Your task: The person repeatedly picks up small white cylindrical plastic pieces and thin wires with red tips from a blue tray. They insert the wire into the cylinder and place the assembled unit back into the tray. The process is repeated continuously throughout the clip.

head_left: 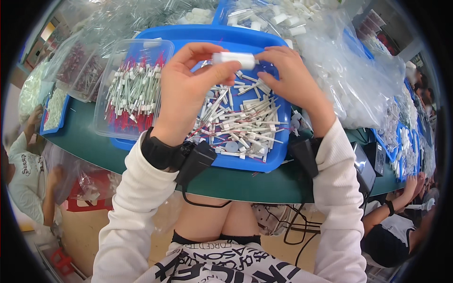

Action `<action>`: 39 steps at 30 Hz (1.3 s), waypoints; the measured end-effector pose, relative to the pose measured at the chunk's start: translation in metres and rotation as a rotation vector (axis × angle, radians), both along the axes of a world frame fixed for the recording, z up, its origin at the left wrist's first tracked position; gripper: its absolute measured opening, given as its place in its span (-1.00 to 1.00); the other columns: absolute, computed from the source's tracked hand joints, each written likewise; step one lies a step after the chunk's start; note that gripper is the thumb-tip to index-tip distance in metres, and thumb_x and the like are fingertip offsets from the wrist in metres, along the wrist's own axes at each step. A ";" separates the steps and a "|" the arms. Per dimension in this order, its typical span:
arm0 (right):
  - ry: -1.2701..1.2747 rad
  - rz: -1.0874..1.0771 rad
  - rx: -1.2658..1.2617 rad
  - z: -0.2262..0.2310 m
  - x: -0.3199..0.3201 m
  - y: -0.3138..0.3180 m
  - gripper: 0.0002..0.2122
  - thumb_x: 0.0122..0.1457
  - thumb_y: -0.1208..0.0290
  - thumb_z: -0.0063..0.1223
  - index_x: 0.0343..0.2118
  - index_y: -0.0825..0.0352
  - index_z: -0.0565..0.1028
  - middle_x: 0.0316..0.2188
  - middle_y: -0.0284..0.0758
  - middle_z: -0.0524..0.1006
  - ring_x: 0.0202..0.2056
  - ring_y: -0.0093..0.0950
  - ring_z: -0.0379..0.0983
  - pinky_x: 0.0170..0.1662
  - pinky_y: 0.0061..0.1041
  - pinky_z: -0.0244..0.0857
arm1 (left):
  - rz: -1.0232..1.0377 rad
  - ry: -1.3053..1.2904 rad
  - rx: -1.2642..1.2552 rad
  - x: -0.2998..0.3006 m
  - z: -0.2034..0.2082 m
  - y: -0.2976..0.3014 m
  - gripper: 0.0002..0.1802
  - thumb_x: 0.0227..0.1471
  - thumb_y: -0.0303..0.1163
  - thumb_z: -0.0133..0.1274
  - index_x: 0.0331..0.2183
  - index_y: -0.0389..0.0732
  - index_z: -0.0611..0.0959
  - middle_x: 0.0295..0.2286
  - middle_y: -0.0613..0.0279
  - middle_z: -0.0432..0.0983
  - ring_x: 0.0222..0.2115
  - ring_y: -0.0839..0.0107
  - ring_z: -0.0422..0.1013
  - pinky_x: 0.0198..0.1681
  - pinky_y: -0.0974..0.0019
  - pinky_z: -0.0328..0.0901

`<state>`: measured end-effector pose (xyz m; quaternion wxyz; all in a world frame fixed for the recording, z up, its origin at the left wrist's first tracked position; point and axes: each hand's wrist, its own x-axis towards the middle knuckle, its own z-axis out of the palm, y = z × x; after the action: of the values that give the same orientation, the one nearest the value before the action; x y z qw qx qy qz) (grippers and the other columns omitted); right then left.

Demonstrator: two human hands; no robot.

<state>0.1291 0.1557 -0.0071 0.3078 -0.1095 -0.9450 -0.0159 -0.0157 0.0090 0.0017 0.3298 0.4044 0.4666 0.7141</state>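
Observation:
Above a blue tray, my left hand pinches a small white plastic cylinder between thumb and fingers, lying roughly level. The cylinder is slightly blurred, and its left end looks clearer or more see-through. At its right end is my right hand, forefinger near or touching the tip, thumb held apart below. Beneath both hands, the tray holds a loose heap of thin white sticks with white heads, some with pink-red wires. Left of it, a clear plastic box is filled with similar wired parts in bundles.
Clear bags of white plastic parts crowd the right and far side. More clear boxes stand at the left. Black devices and cables sit at the right table edge. Other people work at both sides.

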 end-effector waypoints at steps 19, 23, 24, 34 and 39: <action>0.553 0.281 -1.096 0.011 0.031 -0.050 -0.75 -0.04 0.61 0.10 -0.23 0.45 0.45 -0.28 -0.25 0.50 -0.20 -0.52 0.42 -0.14 -0.57 0.26 | -0.171 -0.048 0.018 0.005 -0.001 -0.003 -0.75 -0.10 -0.54 0.10 -0.29 -0.39 0.51 -0.40 0.07 0.50 -0.45 0.47 0.45 -0.35 0.46 0.36; 0.481 0.267 -1.017 0.011 0.031 -0.049 -0.75 -0.06 0.61 0.12 -0.25 0.45 0.46 -0.31 -0.28 0.51 -0.24 -0.54 0.42 -0.16 -0.58 0.27 | -0.178 -0.081 0.025 0.005 -0.002 -0.002 -0.77 -0.08 -0.53 0.09 -0.30 -0.38 0.50 -0.38 0.06 0.50 -0.43 0.46 0.45 -0.33 0.45 0.37; 0.487 0.265 -1.032 0.010 0.031 -0.049 -0.75 -0.07 0.61 0.13 -0.25 0.45 0.46 -0.31 -0.28 0.51 -0.26 -0.55 0.42 -0.17 -0.59 0.27 | -0.183 -0.097 0.025 0.005 -0.002 -0.002 -0.77 -0.08 -0.52 0.09 -0.30 -0.38 0.50 -0.37 0.05 0.50 -0.42 0.45 0.45 -0.32 0.44 0.37; 0.521 0.232 -1.003 0.008 0.031 -0.053 -0.74 -0.09 0.62 0.14 -0.26 0.45 0.47 -0.33 -0.28 0.52 -0.34 -0.59 0.43 -0.21 -0.62 0.29 | -0.180 -0.131 0.002 0.009 -0.002 -0.003 -0.79 -0.07 -0.51 0.08 -0.31 -0.37 0.51 -0.37 0.05 0.50 -0.43 0.43 0.45 -0.31 0.42 0.38; 0.553 0.262 -1.002 0.006 0.032 -0.049 -0.73 -0.11 0.63 0.16 -0.26 0.46 0.48 -0.30 -0.27 0.52 -0.34 -0.58 0.43 -0.23 -0.62 0.30 | -0.184 -0.130 -0.017 0.010 -0.003 -0.003 -0.77 -0.06 -0.49 0.07 -0.28 -0.36 0.54 -0.40 0.06 0.50 -0.44 0.41 0.46 -0.33 0.42 0.39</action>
<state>0.1607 0.1062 -0.0014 0.4530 -0.1240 -0.7276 0.4999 -0.0061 0.0059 -0.0010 0.4269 0.3955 0.4114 0.7015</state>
